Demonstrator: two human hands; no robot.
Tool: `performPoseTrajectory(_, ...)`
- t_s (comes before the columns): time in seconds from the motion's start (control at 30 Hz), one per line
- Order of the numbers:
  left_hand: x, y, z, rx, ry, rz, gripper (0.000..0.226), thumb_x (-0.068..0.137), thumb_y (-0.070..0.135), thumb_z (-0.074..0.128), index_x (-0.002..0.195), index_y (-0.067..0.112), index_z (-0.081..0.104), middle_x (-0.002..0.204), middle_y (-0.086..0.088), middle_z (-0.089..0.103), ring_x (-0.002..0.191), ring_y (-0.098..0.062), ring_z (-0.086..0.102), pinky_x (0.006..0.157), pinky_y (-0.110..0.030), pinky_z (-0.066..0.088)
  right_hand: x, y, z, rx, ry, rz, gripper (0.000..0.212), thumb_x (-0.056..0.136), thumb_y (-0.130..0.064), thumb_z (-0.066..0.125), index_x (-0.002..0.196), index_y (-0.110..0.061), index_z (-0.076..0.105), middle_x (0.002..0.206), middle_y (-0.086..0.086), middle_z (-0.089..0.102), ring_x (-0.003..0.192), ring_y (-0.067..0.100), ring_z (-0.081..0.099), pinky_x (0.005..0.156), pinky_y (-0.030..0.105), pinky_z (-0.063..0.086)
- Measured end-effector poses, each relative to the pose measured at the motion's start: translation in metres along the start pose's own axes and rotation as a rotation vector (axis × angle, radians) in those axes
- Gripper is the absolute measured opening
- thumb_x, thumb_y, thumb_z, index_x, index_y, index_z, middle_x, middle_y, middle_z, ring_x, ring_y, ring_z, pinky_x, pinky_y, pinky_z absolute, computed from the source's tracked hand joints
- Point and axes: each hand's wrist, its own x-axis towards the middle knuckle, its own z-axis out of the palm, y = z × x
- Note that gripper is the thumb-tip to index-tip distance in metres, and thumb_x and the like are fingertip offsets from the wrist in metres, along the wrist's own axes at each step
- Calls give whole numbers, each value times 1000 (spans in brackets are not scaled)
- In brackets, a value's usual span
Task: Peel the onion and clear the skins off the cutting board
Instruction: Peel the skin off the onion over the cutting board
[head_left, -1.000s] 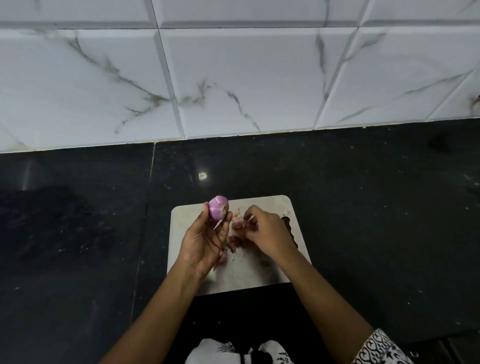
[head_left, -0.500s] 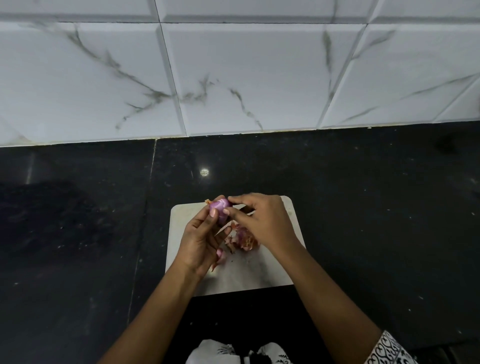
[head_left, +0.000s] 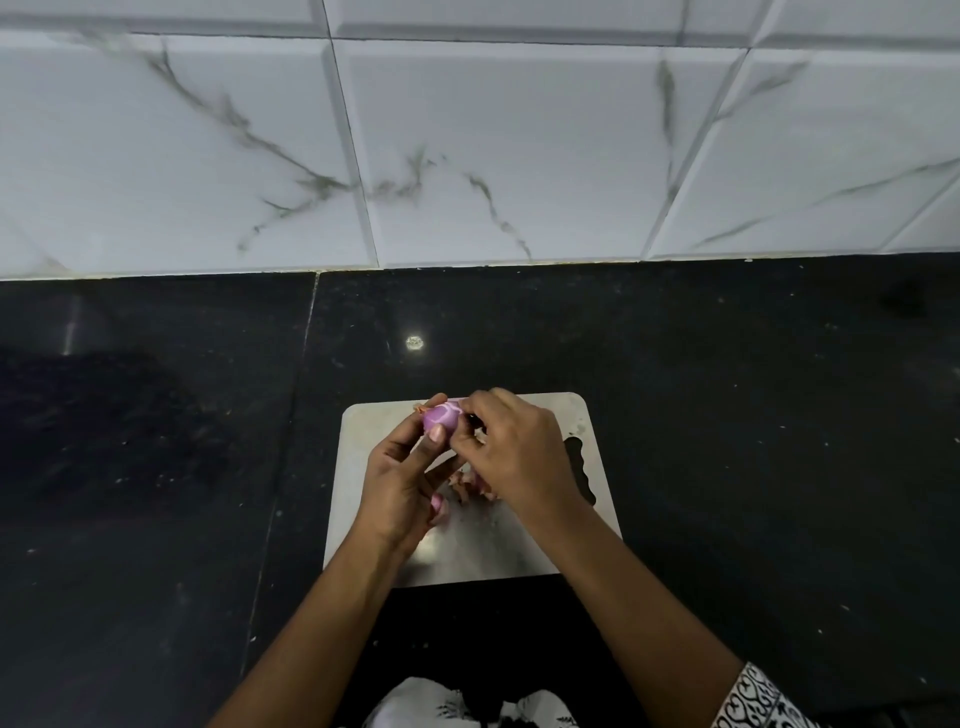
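Observation:
A small purple onion (head_left: 440, 415) is held above the far edge of the steel cutting board (head_left: 524, 551). My left hand (head_left: 402, 480) grips it from below, thumb on its near side. My right hand (head_left: 514, 452) comes in from the right, its fingertips pinching at the onion's right side. Pinkish onion skins (head_left: 470, 486) lie on the board beneath my hands, partly hidden by them. Another small purple piece (head_left: 438, 503) shows at my left palm's edge.
The board lies on a black stone countertop (head_left: 753, 441), with a handle cut-out (head_left: 582, 467) on its right side. A white marble-tiled wall (head_left: 467, 145) rises behind the counter. A slab joint (head_left: 291, 415) runs down the counter left of the board.
My right hand rose from the skins on the board to the onion and now pinches at its right side. The onion stays in my left hand.

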Motion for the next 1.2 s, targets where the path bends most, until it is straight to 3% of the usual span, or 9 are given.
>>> performPoseTrajectory(0.13,-2,-3,0,2,-9,-1,44,76,25,71,119,16,63,117,-4,69,108,-21,64,87,-34,54,3,4,-6,115,25,84,16,76,-22,72,80,-9,64,73,4,66,61,13,59,53,17,45)
performPoseTrajectory(0.2,-2,-2,-1,-37,-22,3,58,64,34,82,117,18,65,117,-5,68,105,-21,66,79,-30,55,4,5,-11,245,19,162,17,77,-27,64,79,-10,65,74,1,66,65,10,61,56,19,50)
performPoseTrajectory(0.3,-1,-2,-2,-98,-67,0,69,53,38,89,116,20,67,122,-10,65,102,-22,66,73,-27,57,6,12,-11,445,-12,384,2,80,-17,66,80,-15,67,73,-5,67,70,5,64,62,19,54)
performPoseTrajectory(0.43,1,-6,-3,-236,-134,-24,68,55,27,90,118,16,66,128,-12,61,110,-30,63,71,-28,58,11,28,-10,707,-7,713,6,84,-12,65,83,-16,69,79,2,69,74,16,70,70,40,60)
performPoseTrajectory(0.63,3,-10,-6,-448,-194,-92,67,59,15,86,121,6,63,134,-15,56,116,-31,60,83,-32,57,2,43,-2,24,-390,330,32,89,-24,60,121,-20,62,111,3,64,95,14,61,88,29,51)
performPoseTrajectory(0.7,4,-11,-7,-508,-176,-120,70,59,16,86,123,3,60,134,-16,56,115,-30,61,82,-31,57,1,39,-3,46,-349,315,32,89,-27,59,121,-21,62,112,1,63,95,14,61,87,31,51)
performPoseTrajectory(0.8,4,-11,-5,-482,-131,-121,70,54,21,91,117,4,65,124,-15,63,107,-25,66,80,-28,57,2,29,-14,294,-131,220,25,88,-28,61,110,-17,68,101,-1,65,86,9,62,76,30,55)
performPoseTrajectory(0.9,3,-10,-2,-422,-131,-83,65,53,25,91,111,7,70,111,-12,70,95,-17,70,76,-25,57,4,16,-20,375,-163,96,33,82,-31,69,110,-14,69,96,2,67,83,12,65,68,32,56)
performPoseTrajectory(1.2,2,-7,-7,-158,-71,19,61,51,39,90,106,16,73,107,-9,72,96,-20,70,73,-25,56,14,8,-31,222,-269,17,31,82,-22,69,110,-9,68,91,9,71,81,19,65,74,36,55)
